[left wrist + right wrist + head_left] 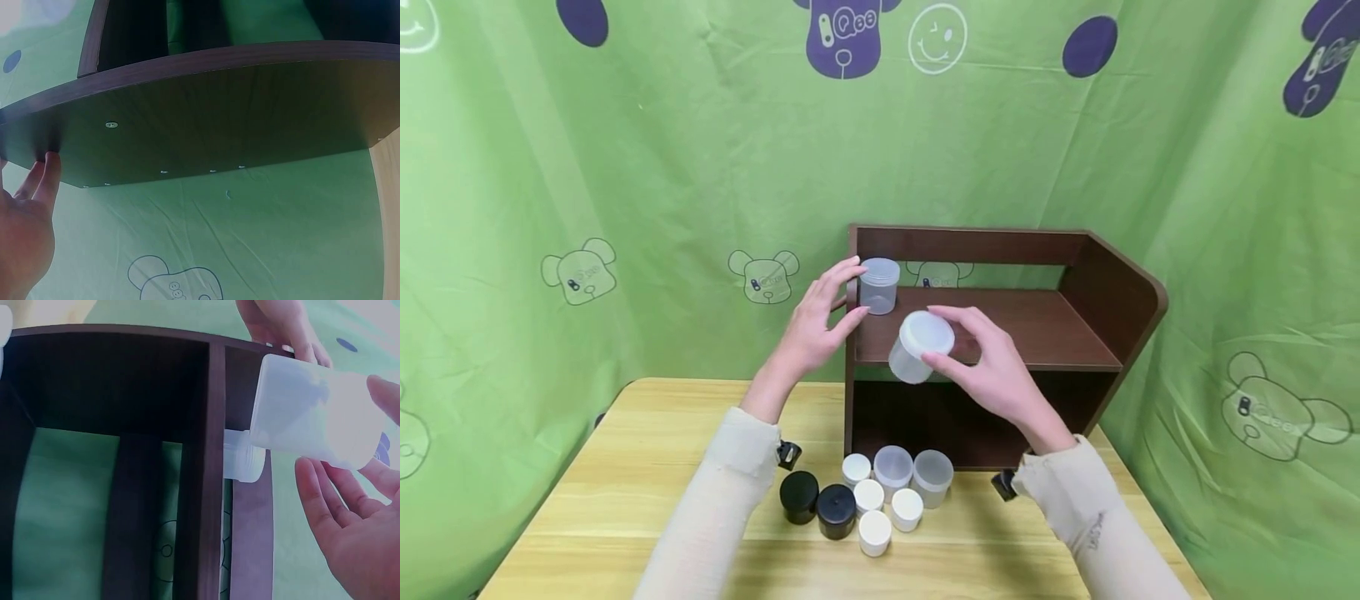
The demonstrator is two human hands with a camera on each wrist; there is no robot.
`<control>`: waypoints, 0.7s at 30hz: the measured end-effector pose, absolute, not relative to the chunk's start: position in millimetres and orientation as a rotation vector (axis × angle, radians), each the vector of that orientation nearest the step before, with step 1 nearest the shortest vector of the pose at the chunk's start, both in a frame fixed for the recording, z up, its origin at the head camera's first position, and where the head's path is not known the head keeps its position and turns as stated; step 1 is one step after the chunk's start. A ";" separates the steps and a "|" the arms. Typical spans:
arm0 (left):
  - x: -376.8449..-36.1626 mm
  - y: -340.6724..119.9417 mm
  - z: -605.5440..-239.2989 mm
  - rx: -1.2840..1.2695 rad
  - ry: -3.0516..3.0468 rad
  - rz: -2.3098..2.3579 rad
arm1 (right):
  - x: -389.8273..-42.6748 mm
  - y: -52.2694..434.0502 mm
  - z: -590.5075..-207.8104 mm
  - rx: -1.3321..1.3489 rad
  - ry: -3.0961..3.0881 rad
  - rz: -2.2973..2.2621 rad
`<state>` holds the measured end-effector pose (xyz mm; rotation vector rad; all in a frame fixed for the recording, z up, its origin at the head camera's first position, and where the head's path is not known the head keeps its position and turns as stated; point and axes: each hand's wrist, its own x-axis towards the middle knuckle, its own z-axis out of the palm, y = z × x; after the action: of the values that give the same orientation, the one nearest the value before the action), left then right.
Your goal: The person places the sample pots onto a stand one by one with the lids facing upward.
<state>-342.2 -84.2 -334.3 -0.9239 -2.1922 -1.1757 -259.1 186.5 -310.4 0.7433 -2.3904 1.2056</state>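
My right hand (1000, 375) pinches a translucent plastic jar (912, 360) by its lid, thumb on one side and fingers on the other. The jar is held tilted in front of the upper shelf; in the right wrist view this jar (312, 412) looks large between the fingers. Another translucent jar (878, 292) stands upright on the upper shelf at its left end. My left hand (811, 327) is beside that jar, thumb and forefinger spread near it. In the left wrist view, fingers (49, 181) of the left hand touch the outside of the shelf's side panel.
A dark brown two-tier shelf (985, 367) stands on the wooden table (625, 467). In front of it are two black-lidded jars (837, 510), several small white jars (875, 532) and two more translucent jars (932, 477). A green printed curtain (685, 167) hangs behind.
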 end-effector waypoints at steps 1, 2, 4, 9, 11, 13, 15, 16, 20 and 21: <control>-342.1 -84.2 -334.3 -0.925 -2.191 -1.175 | -263.1 184.1 -307.6 0.731 -2.394 1.208; -342.4 -84.1 -334.5 -0.924 -2.190 -1.174 | -267.1 181.8 -305.1 0.717 -2.400 1.211; -342.2 -83.9 -334.4 -0.923 -2.190 -1.174 | -275.8 177.4 -301.3 0.688 -2.405 1.217; -342.4 -84.0 -334.2 -0.931 -2.187 -1.175 | -299.0 167.5 -296.1 0.611 -2.418 1.235; -342.8 -83.9 -334.0 -0.934 -2.189 -1.172 | -307.1 164.1 -294.7 0.589 -2.426 1.231; -342.4 -84.0 -334.0 -0.933 -2.194 -1.166 | -313.9 160.7 -293.6 0.579 -2.434 1.222; -342.5 -84.2 -334.1 -0.931 -2.193 -1.161 | -319.6 156.9 -292.5 0.576 -2.438 1.212; -342.3 -84.4 -334.2 -0.931 -2.192 -1.158 | -322.0 154.9 -292.0 0.575 -2.440 1.211; -343.0 -84.7 -334.4 -0.933 -2.185 -1.151 | -330.6 148.0 -292.0 0.564 -2.444 1.227; -343.1 -84.6 -334.3 -0.933 -2.184 -1.150 | -332.6 146.8 -292.5 0.560 -2.445 1.233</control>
<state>-343.1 -84.6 -334.3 -0.9333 -2.1840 -1.1496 -332.6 146.8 -292.5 0.5598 -2.4447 1.2330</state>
